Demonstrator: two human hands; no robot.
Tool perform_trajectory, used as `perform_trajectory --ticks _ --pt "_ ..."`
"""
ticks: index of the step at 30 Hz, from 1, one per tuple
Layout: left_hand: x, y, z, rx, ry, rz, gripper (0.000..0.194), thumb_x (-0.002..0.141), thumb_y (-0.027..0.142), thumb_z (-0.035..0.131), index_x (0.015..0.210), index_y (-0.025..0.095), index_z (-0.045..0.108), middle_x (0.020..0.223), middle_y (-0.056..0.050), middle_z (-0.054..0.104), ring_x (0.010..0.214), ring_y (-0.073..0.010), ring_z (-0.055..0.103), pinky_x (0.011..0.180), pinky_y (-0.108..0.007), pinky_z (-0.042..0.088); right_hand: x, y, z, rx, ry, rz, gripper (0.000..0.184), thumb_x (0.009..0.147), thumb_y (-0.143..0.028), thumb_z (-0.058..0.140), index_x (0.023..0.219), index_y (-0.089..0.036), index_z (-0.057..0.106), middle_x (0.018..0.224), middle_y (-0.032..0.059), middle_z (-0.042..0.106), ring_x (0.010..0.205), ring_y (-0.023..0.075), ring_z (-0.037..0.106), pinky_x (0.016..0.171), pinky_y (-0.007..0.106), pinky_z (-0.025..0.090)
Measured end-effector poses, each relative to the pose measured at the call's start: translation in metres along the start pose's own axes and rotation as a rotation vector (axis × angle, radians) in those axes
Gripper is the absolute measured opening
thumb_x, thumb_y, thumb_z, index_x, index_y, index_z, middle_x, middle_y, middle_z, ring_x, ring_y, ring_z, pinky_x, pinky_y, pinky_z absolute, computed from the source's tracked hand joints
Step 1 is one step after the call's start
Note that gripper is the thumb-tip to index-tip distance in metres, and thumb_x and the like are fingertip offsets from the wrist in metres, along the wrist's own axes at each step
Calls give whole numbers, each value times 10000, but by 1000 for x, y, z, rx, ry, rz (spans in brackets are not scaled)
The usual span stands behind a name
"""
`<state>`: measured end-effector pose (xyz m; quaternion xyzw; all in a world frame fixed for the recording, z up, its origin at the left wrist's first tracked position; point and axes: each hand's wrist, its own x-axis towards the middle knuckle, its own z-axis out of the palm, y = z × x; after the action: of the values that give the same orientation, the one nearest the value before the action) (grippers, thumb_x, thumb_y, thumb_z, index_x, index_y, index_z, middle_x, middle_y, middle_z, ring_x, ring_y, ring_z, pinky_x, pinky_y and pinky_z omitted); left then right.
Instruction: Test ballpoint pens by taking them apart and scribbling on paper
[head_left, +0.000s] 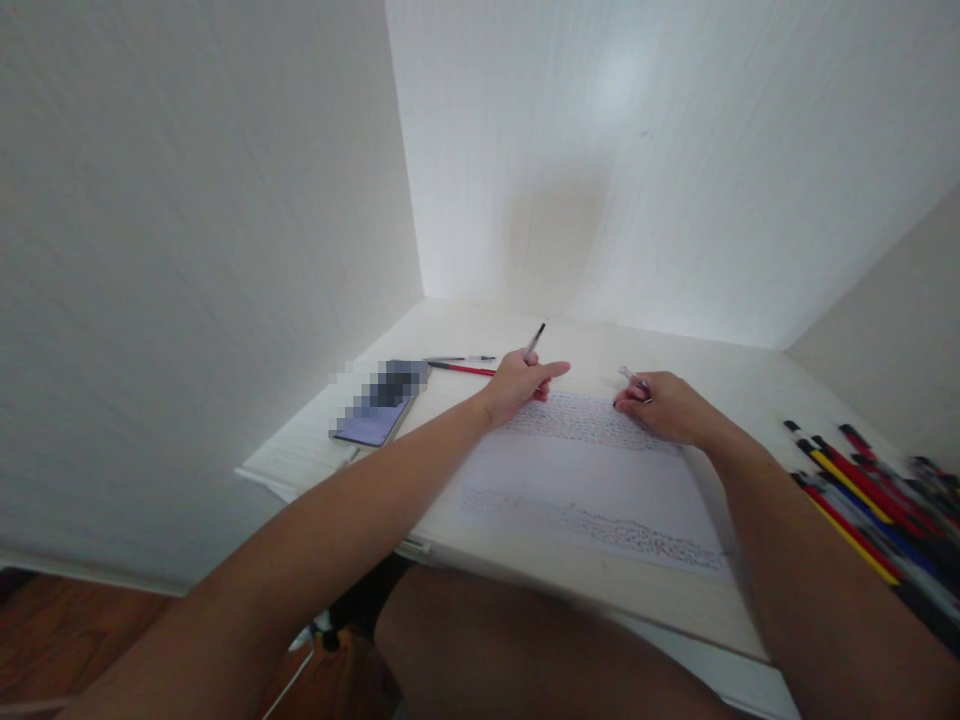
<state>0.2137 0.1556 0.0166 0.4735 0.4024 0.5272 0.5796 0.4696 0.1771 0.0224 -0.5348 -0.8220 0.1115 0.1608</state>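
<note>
From where I stood, a white handwritten paper sheet point(585, 472) lay mostly on the near side of both hands. At its far left, the left hand point(517, 385) gripped a slim, dark-ended pen point(535, 342) slanting up and away, one finger extended. At its far right, the right hand point(667, 405) pinched a clear slender pen point(628, 375), open space between them. Left of the sheet lay a grey smartphone point(371, 428) and a thin red pen point(463, 369); rightward, beyond the forearm, a multicoloured pen heap point(862, 485).
</note>
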Motion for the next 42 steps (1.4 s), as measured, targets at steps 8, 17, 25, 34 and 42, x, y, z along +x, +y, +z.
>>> perform_trajectory --ticks 8,17,25,34,42 --pt "-6 -8 5 55 -164 42 554 648 124 833 838 211 319 833 -80 694 687 -162 663 675 -357 566 -3 -26 18 738 25 -74 531 783 -470 751 686 -223 291 826 42 638 677 201 544 572 294 414" --pt "-16 -1 10 18 -171 24 545 671 101 818 834 215 311 791 -66 692 714 -181 691 766 -392 577 -2 -40 30 862 12 -66 601 781 -508 840 687 -219 320 846 59 658 706 207 592 605 301 467" --pt "-19 7 11 44 -129 27 501 609 44 822 806 197 387 782 -69 690 665 -162 655 707 -362 548 -1 -43 33 955 87 1 658 723 -564 855 691 -225 292 973 97 666 787 238 634 694 346 541" --pt "-18 5 11 139 -132 85 445 614 74 837 808 172 449 815 -91 702 689 -184 683 672 -348 547 -1 -47 32 989 60 53 721 692 -620 868 704 -239 256 947 102 674 867 296 659 814 445 581" --pt "-15 2 10 81 -229 78 399 686 66 815 814 165 450 890 -127 734 701 -176 703 699 -357 599 -1 -50 33 1080 45 53 724 627 -588 926 690 -245 291 876 74 661 845 294 661 876 459 570"
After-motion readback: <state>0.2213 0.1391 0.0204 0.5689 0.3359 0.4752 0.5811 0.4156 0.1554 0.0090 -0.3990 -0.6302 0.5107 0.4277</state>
